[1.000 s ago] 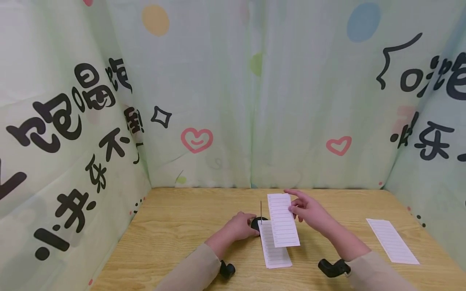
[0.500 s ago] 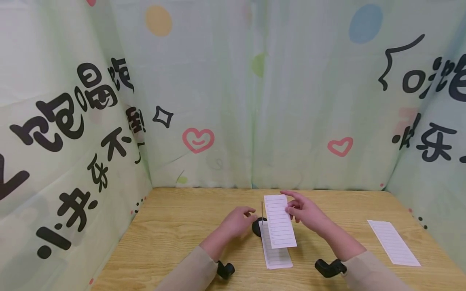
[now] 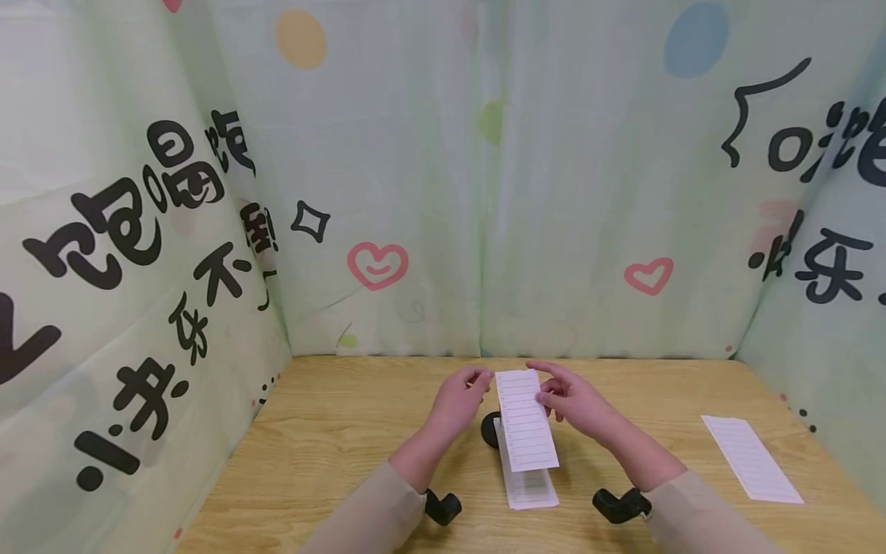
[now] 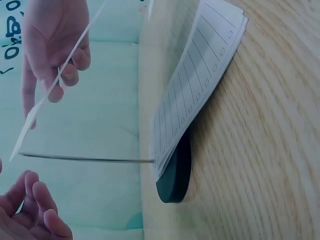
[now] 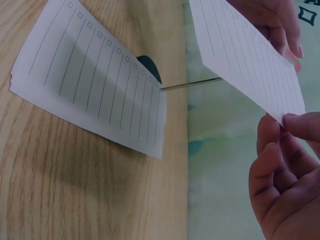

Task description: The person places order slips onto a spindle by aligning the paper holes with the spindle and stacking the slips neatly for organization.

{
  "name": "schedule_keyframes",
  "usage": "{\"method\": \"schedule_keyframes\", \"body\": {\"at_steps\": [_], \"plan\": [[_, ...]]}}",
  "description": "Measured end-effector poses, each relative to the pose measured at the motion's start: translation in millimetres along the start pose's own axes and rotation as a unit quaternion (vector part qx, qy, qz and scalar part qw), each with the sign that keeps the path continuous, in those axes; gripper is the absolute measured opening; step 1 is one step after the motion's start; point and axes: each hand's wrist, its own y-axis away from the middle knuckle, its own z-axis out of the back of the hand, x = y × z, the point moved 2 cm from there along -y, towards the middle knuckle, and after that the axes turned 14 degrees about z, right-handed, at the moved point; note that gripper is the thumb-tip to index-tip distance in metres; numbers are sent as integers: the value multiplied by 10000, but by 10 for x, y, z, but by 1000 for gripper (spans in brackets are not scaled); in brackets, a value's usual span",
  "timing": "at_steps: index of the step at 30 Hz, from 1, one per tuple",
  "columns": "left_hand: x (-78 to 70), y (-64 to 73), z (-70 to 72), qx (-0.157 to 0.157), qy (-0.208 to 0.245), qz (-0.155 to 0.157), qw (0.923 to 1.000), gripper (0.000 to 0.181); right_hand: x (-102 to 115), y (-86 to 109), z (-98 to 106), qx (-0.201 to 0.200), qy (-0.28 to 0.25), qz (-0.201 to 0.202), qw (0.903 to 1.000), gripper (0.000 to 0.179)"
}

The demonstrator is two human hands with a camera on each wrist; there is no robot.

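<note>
My right hand (image 3: 573, 398) pinches the long edge of a white lined checklist sheet (image 3: 524, 423) between thumb and fingers. The sheet hovers tilted over a bill spike with a round dark base (image 3: 489, 429). In the left wrist view the thin metal spike (image 4: 90, 159) reaches up from the base, its tip right at the sheet's end. Several similar sheets (image 4: 202, 65) lie around the foot of the spike, slanting from the base to the table. My left hand (image 3: 457, 402) is beside the held sheet's upper left corner, fingers loosely bent with nothing between them.
Another white lined sheet (image 3: 751, 458) lies on the wooden table (image 3: 332, 454) at the right. Printed curtains (image 3: 429, 192) close off the back and both sides. A black wrist mount (image 3: 441, 508) sits on each forearm.
My left hand has let go of the spike's base and risen to the held sheet's top corner. My right hand has brought the sheet slightly left, over the spike.
</note>
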Motion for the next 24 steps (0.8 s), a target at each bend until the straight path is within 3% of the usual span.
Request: {"method": "schedule_keyframes", "body": {"at_steps": [6, 16, 24], "plan": [[-36, -15, -80, -169, -138, 75, 9997, 28, -8, 9, 10, 54, 15, -14, 10000, 54], [-34, -24, -155, -175, -108, 52, 9998, 23, -43, 56, 7, 44, 15, -82, 10000, 54], [-75, -5, -86, -267, -100, 111, 9995, 18, -10, 3, -15, 61, 28, 23, 10000, 53]]}}
